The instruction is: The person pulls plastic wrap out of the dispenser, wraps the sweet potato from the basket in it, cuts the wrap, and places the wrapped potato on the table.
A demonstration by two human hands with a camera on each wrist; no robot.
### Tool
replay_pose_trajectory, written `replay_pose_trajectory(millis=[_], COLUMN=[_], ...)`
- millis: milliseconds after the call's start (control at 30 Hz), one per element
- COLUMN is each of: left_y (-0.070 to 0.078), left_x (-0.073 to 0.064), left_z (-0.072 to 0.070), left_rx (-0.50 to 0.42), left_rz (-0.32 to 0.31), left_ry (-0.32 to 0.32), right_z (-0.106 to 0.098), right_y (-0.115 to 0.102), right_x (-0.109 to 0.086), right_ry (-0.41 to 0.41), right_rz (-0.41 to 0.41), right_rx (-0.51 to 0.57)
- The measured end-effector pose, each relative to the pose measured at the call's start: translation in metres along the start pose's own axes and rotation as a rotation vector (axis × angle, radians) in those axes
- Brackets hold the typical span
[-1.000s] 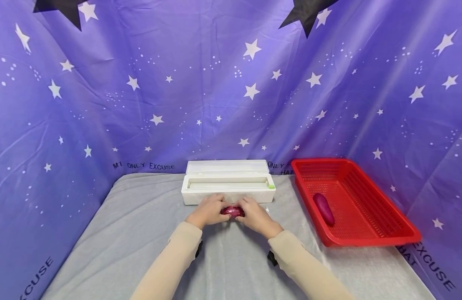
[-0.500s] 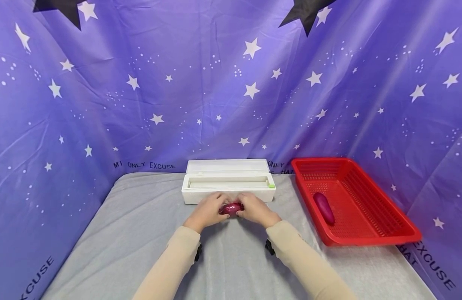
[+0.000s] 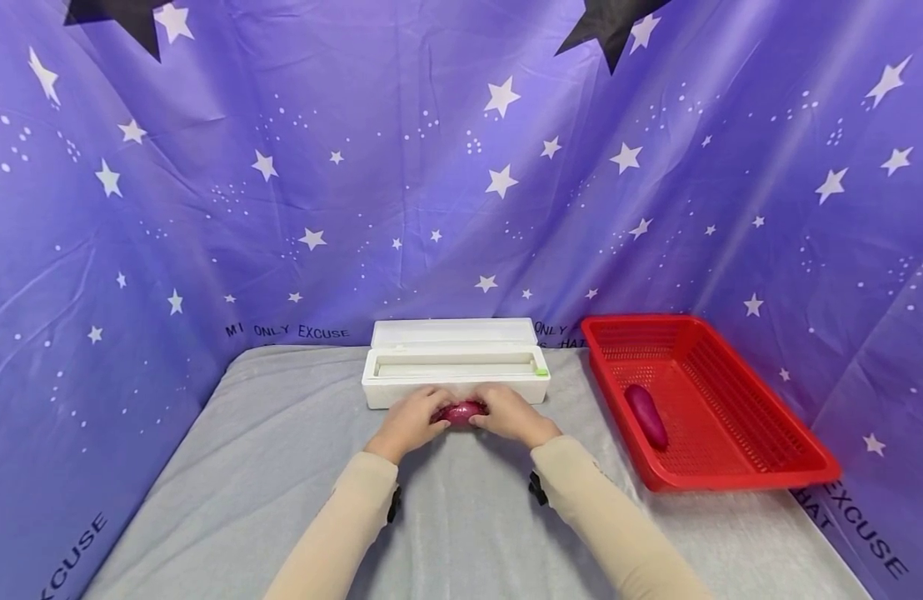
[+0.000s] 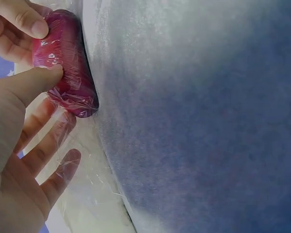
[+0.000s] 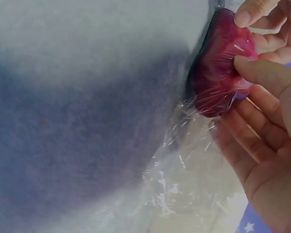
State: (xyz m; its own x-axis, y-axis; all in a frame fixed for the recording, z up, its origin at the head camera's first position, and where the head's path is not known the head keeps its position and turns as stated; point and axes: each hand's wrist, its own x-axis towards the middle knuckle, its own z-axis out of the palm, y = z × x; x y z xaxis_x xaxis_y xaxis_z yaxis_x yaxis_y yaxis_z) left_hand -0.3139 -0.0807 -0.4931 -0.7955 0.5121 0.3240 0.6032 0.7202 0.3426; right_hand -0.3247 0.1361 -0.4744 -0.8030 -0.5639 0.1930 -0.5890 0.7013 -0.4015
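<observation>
A purple-red sweet potato (image 3: 461,412) wrapped in clear cling film (image 5: 172,184) lies crosswise between both hands, just in front of the white dispenser box. My left hand (image 3: 411,422) grips its left end. In the left wrist view the left thumb presses on the sweet potato (image 4: 70,56), while other fingers spread behind loose film. My right hand (image 3: 510,415) holds the other end. The right wrist view shows its thumb on the sweet potato (image 5: 220,68) and fingers behind it. Loose film hangs past the ends, and the far side of the sweet potato is hidden.
The long white cling film box (image 3: 457,393) has its lid (image 3: 454,332) raised and a green slider (image 3: 541,372) at the right. A red plastic basket (image 3: 739,482) at the right holds another purple-red sweet potato (image 3: 646,417). Starry purple curtains (image 3: 401,200) surround the grey cloth table (image 3: 461,533).
Both hands and the sweet potato have shifted slightly left and closer to the box, and the thumbs have changed position on the wrapped surface. The basket and box have stayed put.
</observation>
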Motion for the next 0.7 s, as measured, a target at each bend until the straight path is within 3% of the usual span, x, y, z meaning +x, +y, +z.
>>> replay_pose_trajectory(millis=[233,367,500,600,700], left_y=[-0.002,-0.002,-0.002,-0.001,-0.002], left_x=[0.0,0.0,0.001,0.002,0.003], left_z=[0.002,0.002,0.002,0.001,-0.001], left_rx=[0.005,0.014,0.013,0.009,0.002], left_rz=[-0.013,-0.02,-0.035,-0.041,-0.041], left_ry=[0.008,0.006,0.0,-0.011,-0.021], right_z=[0.008,0.013,0.014,0.01,0.001], right_y=[0.016,0.023,0.024,0.025,0.029], right_x=[-0.005,-0.011,-0.016,-0.019,-0.023], right_ry=[0.069,0.101,0.139,0.262,0.469], right_rz=[-0.051,0.002,0.047,0.053,0.074], right_rx=[0.173,0.276,0.3,0.295,0.255])
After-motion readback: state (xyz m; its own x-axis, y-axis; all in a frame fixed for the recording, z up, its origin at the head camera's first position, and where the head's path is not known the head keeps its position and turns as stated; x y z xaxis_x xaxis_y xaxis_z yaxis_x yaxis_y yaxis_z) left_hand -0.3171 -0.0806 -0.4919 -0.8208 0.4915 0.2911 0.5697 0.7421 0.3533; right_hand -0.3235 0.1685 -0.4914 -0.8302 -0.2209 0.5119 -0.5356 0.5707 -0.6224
